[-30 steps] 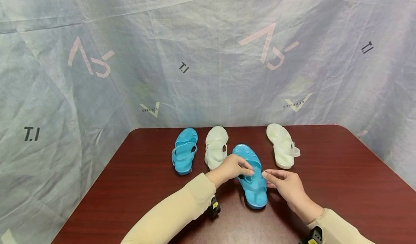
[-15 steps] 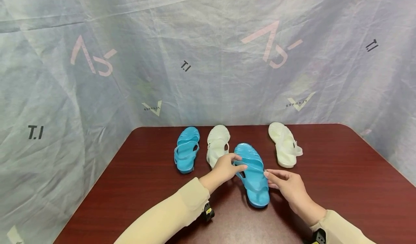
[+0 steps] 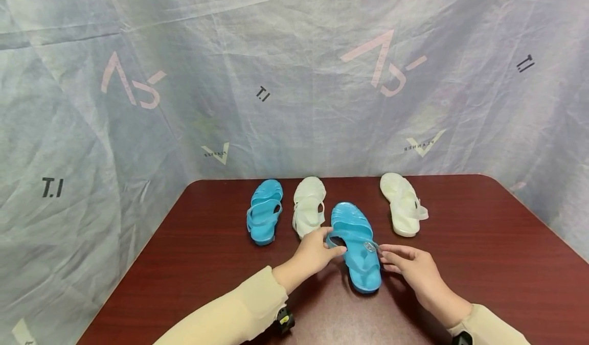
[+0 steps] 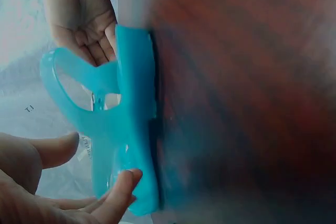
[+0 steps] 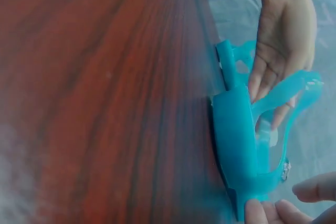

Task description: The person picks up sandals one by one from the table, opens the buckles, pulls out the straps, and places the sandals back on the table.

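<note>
A blue sandal point(image 3: 352, 222) lies on the table in the head view, its strap arched over the sole and a silvery buckle point(image 3: 369, 246) on its right side. At its left edge is my left hand point(image 3: 315, 250); in the left wrist view the fingers point(image 4: 123, 187) touch the sandal's side, while the thumb stands apart from it. My right hand point(image 3: 414, 268) is on the other side, by the buckle. The right wrist view has its fingertips point(image 5: 257, 213) against the sole's edge, the thumb apart from the strap.
Behind, near the table's far edge, lie another blue sandal point(image 3: 264, 212), a white sandal point(image 3: 309, 202) partly covered by my left hand, and a second white sandal point(image 3: 402, 207) to the right. A grey printed cloth point(image 3: 294, 79) hangs beyond the dark red table point(image 3: 193, 253).
My left hand has drawn back leftward from over the blue sandal to its left edge. My right fingers have come slightly away from the strap, and the buckle now shows.
</note>
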Demonstrator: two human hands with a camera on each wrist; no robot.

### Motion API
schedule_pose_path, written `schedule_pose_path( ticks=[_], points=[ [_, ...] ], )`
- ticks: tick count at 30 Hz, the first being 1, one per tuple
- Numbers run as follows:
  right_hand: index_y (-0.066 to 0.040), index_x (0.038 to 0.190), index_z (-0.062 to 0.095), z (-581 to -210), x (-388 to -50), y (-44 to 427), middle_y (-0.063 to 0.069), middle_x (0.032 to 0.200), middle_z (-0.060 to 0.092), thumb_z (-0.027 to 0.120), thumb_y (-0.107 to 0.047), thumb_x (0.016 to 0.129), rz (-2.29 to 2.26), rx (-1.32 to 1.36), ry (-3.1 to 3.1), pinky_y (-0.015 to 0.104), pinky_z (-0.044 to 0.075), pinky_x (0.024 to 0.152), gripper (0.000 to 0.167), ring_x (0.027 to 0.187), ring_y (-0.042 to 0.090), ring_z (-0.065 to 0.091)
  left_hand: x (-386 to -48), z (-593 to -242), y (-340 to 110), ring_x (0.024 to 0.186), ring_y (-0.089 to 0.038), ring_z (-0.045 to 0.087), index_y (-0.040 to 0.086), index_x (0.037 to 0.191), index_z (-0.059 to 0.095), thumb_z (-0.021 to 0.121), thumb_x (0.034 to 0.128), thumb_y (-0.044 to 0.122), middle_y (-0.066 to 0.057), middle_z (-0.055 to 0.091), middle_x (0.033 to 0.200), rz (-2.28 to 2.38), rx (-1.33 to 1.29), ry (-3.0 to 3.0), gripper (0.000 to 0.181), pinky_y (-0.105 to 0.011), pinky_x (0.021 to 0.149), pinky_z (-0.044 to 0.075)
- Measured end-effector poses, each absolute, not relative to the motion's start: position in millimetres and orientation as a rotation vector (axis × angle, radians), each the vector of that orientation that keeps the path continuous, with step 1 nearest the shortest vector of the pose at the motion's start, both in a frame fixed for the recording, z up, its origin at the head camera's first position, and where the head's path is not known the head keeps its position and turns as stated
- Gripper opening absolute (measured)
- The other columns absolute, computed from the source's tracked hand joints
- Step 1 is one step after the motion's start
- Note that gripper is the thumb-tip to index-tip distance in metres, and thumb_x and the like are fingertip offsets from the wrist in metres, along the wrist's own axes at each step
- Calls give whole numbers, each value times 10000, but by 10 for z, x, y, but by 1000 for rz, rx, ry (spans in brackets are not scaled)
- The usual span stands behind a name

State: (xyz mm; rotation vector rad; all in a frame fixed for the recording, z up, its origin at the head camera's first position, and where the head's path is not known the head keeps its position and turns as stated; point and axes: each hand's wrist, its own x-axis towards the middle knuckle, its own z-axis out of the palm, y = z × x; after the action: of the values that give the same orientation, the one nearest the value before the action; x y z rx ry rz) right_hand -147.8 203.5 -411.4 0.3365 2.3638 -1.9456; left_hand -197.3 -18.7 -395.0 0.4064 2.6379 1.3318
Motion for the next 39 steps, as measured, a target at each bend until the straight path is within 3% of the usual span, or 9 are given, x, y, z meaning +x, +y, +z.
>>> schedule_pose_path(
  ticks=[2,6,9,13,17,21,26,32,39],
  points=[
    [69,1284,580,-4123,-1463,2041,118,1143,699,625,-171,947,-1924,320,2360,291,576,816,416,913,96,688,-1911,-3952,-231,858,-172,648,-61,1363,483,731,873,179,-117,674,994,1333,397,2610,600,-305,716,544],
    [67,1304,561,-4149,-1436,2046,170,1259,638,626,-165,943,-1896,283,2345,307,569,850,433,979,125,686,-1786,-3936,-314,957,-256,684,-105,1367,446,727,859,86,-210,638,1173,1303,348,2584,611,-387,790,567],
    [68,1316,550,-4160,-1421,2046,197,1310,599,637,-167,934,-1885,271,2338,306,567,857,456,987,130,688,-1708,-3906,-349,1015,-276,677,-116,1405,392,736,852,94,-245,588,1273,1278,304,2558,685,-414,832,561],
    [66,1329,537,-4159,-1400,2042,205,1335,578,648,-165,925,-1885,263,2325,298,564,864,479,990,128,687,-1624,-3898,-354,1124,-307,640,-129,1458,274,737,860,128,-252,596,1275,1279,284,2492,798,-460,949,510],
    [68,1340,524,-4156,-1388,2035,205,1342,572,652,-159,923,-1887,250,2311,297,562,871,491,999,111,676,-1560,-3927,-322,1241,-333,560,-130,1480,197,730,867,117,-271,477,1413,1347,247,2384,850,-480,1028,449],
    [74,1345,514,-4159,-1384,2031,216,1347,564,654,-161,922,-1888,247,2304,299,563,869,504,1001,104,671,-1540,-3957,-267,1290,-336,515,-106,1474,263,741,850,80,-250,383,1494,1403,255,2311,808,-469,1039,445],
    [75,1350,509,-4170,-1359,2017,215,1333,576,664,-165,914,-1895,262,2287,298,565,862,521,998,108,671,-1539,-4001,-208,1293,-347,509,-95,1446,345,738,835,24,-236,429,1469,1482,289,2249,736,-448,1032,458],
    [59,1382,480,-4180,-1313,2007,191,1336,574,675,-155,902,-1927,239,2230,294,558,878,561,1016,97,649,-1526,-4059,-144,1219,-348,575,-105,1401,416,731,850,44,-246,513,1390,1619,271,2175,652,-385,935,535],
    [16,1426,442,-4214,-1273,1996,209,1325,585,699,-188,894,-1854,173,2277,252,519,875,626,1180,226,595,-1527,-4126,-82,1186,-312,606,-81,1338,502,782,784,3,-201,592,1314,1642,333,2246,627,-377,943,530]
  ],
)
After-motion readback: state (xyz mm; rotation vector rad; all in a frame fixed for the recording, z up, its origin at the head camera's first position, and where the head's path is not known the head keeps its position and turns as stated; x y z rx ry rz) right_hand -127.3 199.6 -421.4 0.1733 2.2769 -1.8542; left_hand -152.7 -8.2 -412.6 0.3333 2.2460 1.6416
